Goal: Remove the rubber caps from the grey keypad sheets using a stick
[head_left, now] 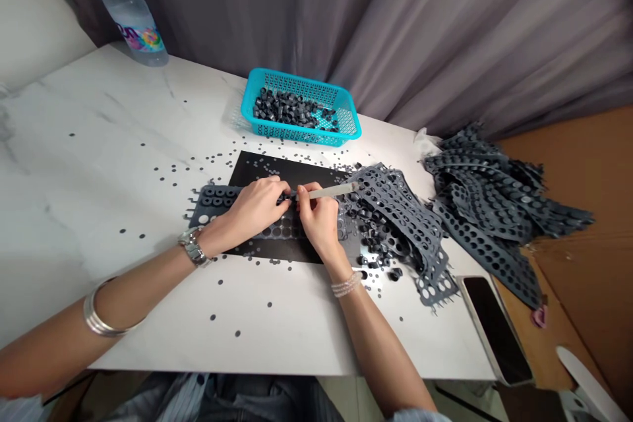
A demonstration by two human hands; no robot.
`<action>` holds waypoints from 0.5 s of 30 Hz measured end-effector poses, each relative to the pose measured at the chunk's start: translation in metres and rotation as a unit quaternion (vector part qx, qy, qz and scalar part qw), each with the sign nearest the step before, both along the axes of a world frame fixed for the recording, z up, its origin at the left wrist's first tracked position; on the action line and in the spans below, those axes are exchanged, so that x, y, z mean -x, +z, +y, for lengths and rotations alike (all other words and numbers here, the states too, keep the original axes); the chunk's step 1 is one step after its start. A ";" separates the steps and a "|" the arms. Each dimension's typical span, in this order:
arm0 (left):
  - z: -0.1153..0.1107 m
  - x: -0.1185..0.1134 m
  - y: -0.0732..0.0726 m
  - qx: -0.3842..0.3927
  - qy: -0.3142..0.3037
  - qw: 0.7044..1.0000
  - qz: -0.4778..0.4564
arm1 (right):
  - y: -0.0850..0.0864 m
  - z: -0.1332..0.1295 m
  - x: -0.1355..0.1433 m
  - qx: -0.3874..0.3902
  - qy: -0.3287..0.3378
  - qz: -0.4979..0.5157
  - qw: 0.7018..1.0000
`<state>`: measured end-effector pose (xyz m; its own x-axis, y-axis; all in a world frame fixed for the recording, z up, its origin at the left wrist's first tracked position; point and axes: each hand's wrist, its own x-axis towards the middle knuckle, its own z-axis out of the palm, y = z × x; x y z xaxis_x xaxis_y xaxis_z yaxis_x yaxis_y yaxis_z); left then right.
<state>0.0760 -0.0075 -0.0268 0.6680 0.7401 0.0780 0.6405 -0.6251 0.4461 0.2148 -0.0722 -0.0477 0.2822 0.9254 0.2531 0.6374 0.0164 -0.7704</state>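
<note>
A dark grey rubber sheet [281, 231] with rows of round holes and rings lies on a black mat [262, 165]. My left hand [262, 201] rests on the sheet, its fingertips closed at the sheet's upper part; the exact spot they grip is partly hidden. In my right hand [319, 217] is a thin off-white stick-like tool [336, 190], with its tip pointing toward my left fingertips and its rear end sticking out to the right. Small black rubber rings [376, 237] lie loose just right of the mat.
A turquoise basket [351, 115] holding many black rings stands at the back. Punched rubber sheets [400, 204] lie on the right, with a bigger pile [494, 184] beyond. A phone [497, 330] sits at the right edge, a water bottle [131, 13] back left. Small dark discs are scattered around.
</note>
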 end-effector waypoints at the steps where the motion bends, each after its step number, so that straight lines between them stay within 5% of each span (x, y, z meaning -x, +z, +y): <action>1: 0.000 0.000 0.000 0.004 -0.004 1.000 -0.003 | 0.000 0.000 0.001 0.000 0.000 -0.008 1.000; 5: 0.001 0.005 0.008 0.048 -0.069 0.996 -0.036 | 0.000 0.001 0.005 -0.002 -0.007 -0.038 0.999; 7: 0.003 0.011 0.015 0.127 -0.106 0.981 -0.098 | 0.000 0.002 0.005 -0.005 -0.019 -0.032 0.999; 9: 0.005 0.018 0.021 0.245 -0.068 0.944 -0.211 | -0.001 0.002 0.003 -0.002 -0.025 -0.007 1.000; 12: 0.010 0.026 0.026 0.443 0.069 0.810 -0.378 | -0.002 0.000 -0.002 0.000 -0.037 0.062 0.997; 15: 0.016 0.028 0.025 0.589 0.126 0.662 -0.446 | -0.001 -0.002 -0.006 -0.022 -0.060 0.125 0.990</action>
